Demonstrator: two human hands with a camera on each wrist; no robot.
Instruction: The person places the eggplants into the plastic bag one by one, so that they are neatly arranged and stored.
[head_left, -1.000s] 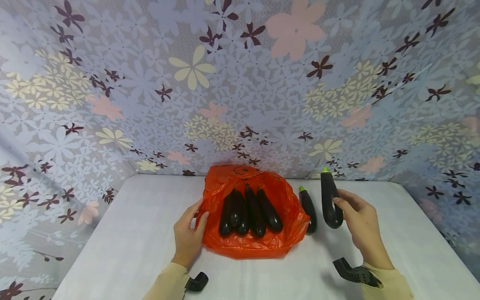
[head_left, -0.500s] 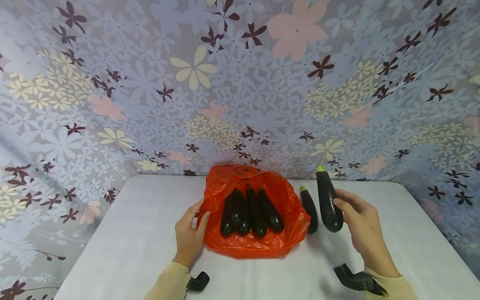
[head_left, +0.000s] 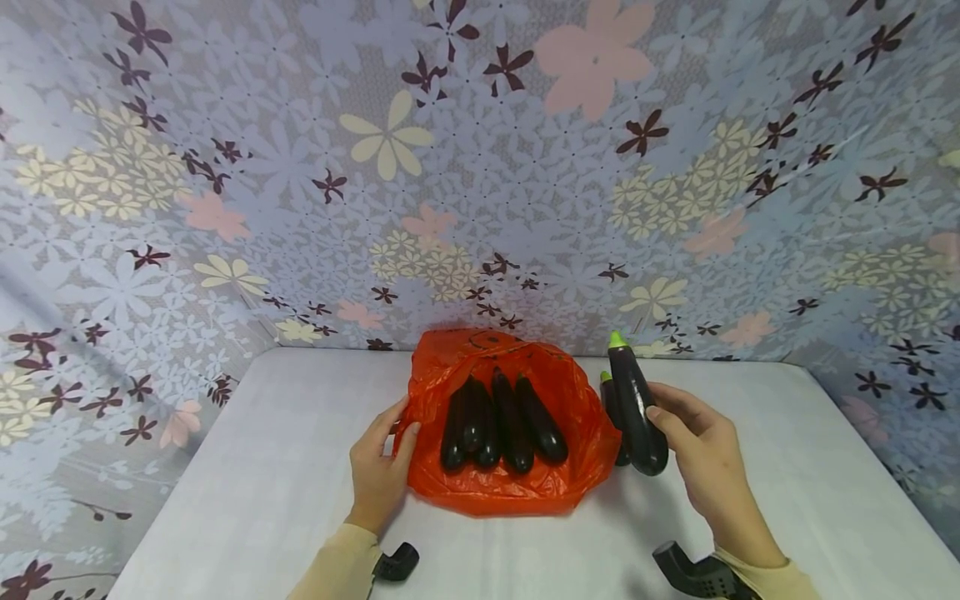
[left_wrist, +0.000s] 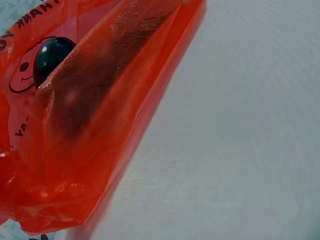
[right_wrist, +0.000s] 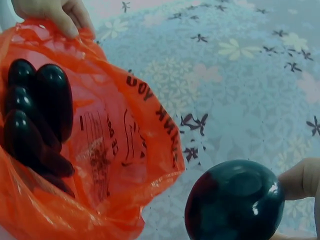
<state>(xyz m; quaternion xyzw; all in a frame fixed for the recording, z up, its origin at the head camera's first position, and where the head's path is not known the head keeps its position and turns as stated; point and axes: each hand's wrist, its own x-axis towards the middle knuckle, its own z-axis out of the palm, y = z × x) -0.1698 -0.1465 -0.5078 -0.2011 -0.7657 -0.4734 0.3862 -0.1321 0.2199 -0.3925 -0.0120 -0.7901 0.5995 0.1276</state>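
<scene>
A dark purple eggplant with a green tip is held off the table by my right hand, thumb in front and fingers behind. In the right wrist view its rounded end faces the camera. My left hand pinches the left rim of a red plastic bag; those fingers show at the rim in the right wrist view. Inside the open bag several eggplants lie side by side. Another eggplant lies just right of the bag, partly covered by the held one in the head view.
The bag stands on a white-covered table, close to its back edge. Behind rises a floral-patterned backdrop, which also closes off both sides. A black device is strapped at the right wrist, and a similar one at the left.
My right hand has moved left with the eggplant toward the bag, and the eggplant's green tip leans farther left. My left hand stays at the bag's rim.
</scene>
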